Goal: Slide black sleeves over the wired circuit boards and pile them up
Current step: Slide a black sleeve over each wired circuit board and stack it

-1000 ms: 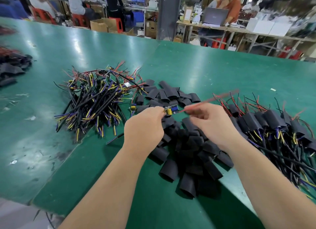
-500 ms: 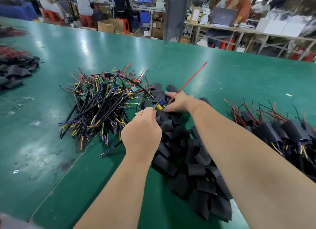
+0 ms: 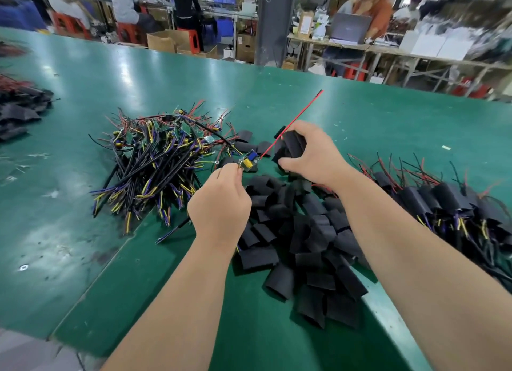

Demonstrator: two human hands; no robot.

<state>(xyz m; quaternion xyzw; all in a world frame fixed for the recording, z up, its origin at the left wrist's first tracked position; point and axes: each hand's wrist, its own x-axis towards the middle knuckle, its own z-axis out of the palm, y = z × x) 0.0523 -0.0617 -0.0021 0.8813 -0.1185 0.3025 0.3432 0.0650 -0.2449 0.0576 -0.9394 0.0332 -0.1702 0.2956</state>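
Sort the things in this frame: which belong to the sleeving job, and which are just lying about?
Job: circuit board pinched by left hand, its red wire; black sleeves gripped by right hand; loose sleeve heap; unsleeved board pile; sleeved pile.
Lying about: cardboard boxes, laptop, red stools, all beyond the table.

Electronics assembly workshop: long green worktable (image 3: 166,74), heaped wired boards (image 3: 155,160), workers (image 3: 124,1) at benches (image 3: 415,55) behind.

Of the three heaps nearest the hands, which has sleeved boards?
The right-hand heap: wires poke from its black sleeves. The left heap holds bare boards.
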